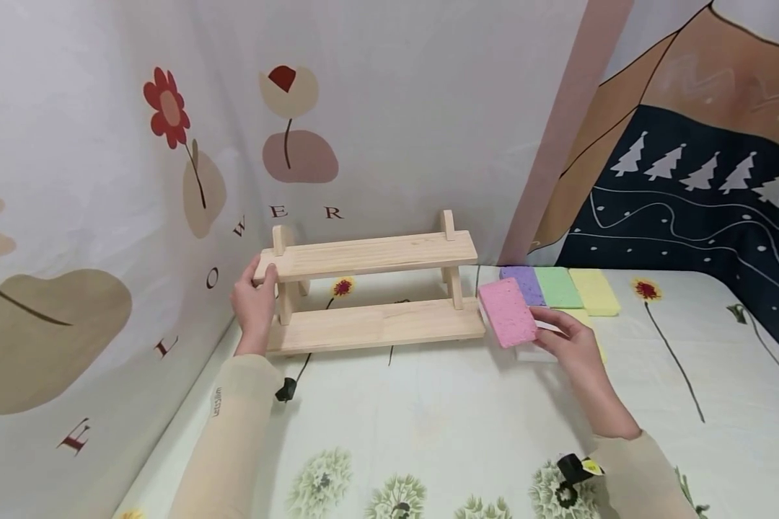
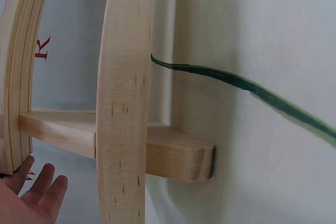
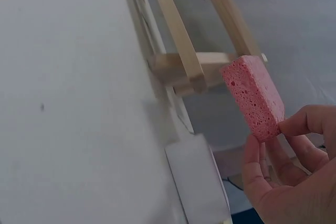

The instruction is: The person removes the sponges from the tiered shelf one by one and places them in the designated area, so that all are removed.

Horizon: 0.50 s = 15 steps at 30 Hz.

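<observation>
A two-tier wooden shelf (image 1: pixel 376 256) stands near the back wall. At the left end of its upper board, my left hand (image 1: pixel 254 306) grips the wood between thumb and fingers; in the left wrist view the fingertips (image 2: pixel 47 182) show beside the end of a board. My right hand (image 1: pixel 568 342) pinches a pink sponge (image 1: pixel 508 311) by its right edge, just off the shelf's right end. The right wrist view shows the sponge's porous side (image 3: pixel 249 98) tilted, held by thumb and fingertips. Below it lies a white block (image 3: pixel 197 182), partly hidden in the head view.
Behind the right hand, purple (image 1: pixel 522 283), green (image 1: pixel 558 287) and yellow (image 1: pixel 595 292) sponges lie in a row, with another yellow one partly covered by the hand. A flower-printed cloth (image 1: pixel 389 411) covers the table. Printed curtains (image 1: pixel 396 108) hang behind and at the left.
</observation>
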Tool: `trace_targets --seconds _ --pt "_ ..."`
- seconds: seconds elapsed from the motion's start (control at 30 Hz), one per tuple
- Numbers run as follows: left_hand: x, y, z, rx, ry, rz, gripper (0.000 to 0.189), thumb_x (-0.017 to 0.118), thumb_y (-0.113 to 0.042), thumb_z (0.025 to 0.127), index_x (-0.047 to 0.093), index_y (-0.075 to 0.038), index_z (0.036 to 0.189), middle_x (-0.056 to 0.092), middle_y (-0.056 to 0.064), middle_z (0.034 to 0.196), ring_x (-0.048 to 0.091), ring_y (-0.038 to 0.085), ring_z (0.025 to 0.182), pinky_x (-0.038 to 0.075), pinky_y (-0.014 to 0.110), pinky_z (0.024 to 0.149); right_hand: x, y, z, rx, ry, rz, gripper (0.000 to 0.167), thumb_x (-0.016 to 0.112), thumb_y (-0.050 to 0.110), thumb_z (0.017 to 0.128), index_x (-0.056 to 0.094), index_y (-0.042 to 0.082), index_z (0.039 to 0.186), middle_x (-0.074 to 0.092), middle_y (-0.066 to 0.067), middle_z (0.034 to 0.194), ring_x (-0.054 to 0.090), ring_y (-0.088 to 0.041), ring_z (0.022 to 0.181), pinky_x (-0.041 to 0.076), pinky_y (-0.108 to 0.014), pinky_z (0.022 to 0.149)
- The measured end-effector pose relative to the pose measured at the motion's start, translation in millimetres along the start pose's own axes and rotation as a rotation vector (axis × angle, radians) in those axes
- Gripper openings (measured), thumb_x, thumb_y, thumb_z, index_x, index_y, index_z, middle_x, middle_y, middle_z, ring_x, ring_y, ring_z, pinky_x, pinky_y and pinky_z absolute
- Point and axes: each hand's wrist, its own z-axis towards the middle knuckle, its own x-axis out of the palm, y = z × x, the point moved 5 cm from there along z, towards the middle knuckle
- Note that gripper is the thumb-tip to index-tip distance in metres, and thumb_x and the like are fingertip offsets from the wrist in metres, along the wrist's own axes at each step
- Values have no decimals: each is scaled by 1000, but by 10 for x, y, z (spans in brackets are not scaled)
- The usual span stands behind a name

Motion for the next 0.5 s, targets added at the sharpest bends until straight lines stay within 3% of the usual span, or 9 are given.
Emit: trace_targets --seconds 0.13,0.5 --pt "-6 7 -1 1 -5 7 54 55 -43 99 49 -22 148 51 8 150 51 26 138 41 42 117 -156 -28 -13 3 -36 27 43 58 11 99 53 2 141 55 26 111 60 13 91 54 -8 81" --pt "-1 4 15 5 -9 15 54 55 -44 98 50 -22 148 52 8 150 55 27 134 43 43 114 -651 -166 -57 -3 -95 234 28 62 9 97 66 19 122 62 24 106 63 9 87 55 -9 74"
